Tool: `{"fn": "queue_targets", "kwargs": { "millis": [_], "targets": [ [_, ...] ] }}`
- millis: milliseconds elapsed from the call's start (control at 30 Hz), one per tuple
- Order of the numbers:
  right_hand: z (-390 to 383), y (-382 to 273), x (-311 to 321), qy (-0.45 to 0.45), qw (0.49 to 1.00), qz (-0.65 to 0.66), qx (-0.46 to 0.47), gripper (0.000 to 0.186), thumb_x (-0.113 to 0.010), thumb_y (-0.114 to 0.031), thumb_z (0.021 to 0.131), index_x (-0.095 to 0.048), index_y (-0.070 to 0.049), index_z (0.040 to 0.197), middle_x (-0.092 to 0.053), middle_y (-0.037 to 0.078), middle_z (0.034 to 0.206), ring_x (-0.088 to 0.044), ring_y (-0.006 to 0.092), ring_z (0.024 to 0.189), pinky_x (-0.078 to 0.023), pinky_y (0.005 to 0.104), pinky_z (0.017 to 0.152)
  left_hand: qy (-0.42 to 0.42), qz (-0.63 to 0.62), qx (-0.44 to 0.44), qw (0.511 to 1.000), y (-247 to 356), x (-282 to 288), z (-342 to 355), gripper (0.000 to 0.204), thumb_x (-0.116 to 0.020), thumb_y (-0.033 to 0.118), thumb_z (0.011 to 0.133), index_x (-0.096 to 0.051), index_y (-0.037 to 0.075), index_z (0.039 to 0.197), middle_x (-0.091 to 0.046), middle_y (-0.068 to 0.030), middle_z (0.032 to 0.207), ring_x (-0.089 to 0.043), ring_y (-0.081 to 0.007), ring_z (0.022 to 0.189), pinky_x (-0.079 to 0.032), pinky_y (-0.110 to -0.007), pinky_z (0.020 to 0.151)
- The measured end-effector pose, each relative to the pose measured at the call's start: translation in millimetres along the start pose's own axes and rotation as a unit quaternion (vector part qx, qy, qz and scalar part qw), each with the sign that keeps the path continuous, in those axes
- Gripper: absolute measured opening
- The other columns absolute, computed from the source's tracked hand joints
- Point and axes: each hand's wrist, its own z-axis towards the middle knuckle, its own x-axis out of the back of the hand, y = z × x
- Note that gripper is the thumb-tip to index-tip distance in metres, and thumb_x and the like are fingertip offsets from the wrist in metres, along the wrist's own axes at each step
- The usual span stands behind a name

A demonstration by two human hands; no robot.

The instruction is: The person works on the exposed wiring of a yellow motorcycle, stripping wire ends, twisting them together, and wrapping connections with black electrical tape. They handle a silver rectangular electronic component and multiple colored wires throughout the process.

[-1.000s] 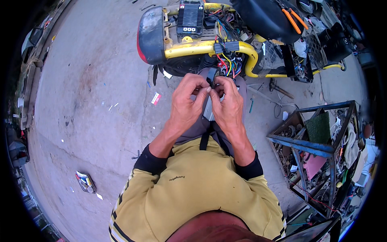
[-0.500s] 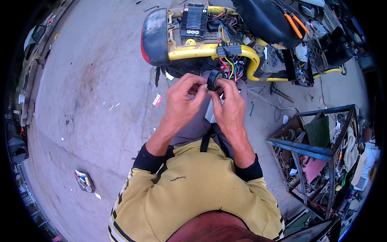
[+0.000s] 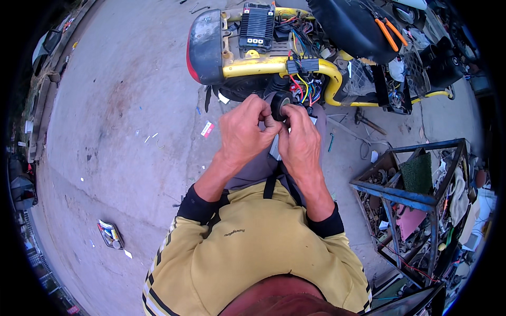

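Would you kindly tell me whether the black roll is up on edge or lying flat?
On edge: the black roll has its round opening turned sideways, toward the right hand, which holds it.

This looks like an open-air vehicle repair yard. A stripped two-wheeler with a yellow frame (image 3: 253,68) stands at the top of the frame, its coloured wires (image 3: 301,84) exposed. Orange-handled pliers (image 3: 386,36) lie at upper right, a hammer (image 3: 373,125) on the concrete ground (image 3: 121,147) below, and a metal rack (image 3: 395,193) of scrap fills the right.
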Motion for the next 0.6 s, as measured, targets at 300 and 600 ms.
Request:
{"fn": "queue_targets", "kwargs": {
  "millis": [300, 600],
  "targets": [
    [4, 3, 4, -0.003, 1.000, 0.001, -0.013, 0.039, -0.080, -0.001, 0.088, -0.062, -0.001, 0.124, -0.070, 0.017, 0.118, -0.072, 0.0400, 0.106, -0.059, 0.0469, 0.089, 0.008, -0.141, 0.064, 0.988, -3, 8, -3, 0.021, -0.085, -0.001, 0.084, -0.072, 0.000, 0.099, -0.072, -0.0082, 0.094, -0.069, -0.0169, 0.073, -0.052, -0.032, 0.058],
    [27, -1, 35, -0.030, 0.993, -0.097, 0.062, 0.042, -0.083, -0.010, 0.087, -0.064, -0.005, 0.125, -0.070, 0.012, 0.117, -0.071, 0.0345, 0.103, -0.057, 0.0450, 0.087, -0.020, -0.094, 0.022, 0.995, 4, -1, 7, 0.014, -0.079, -0.007, 0.088, -0.068, -0.001, 0.095, -0.066, -0.0061, 0.088, -0.062, -0.0131, 0.073, -0.051, -0.028, 0.065]
  ]
}}
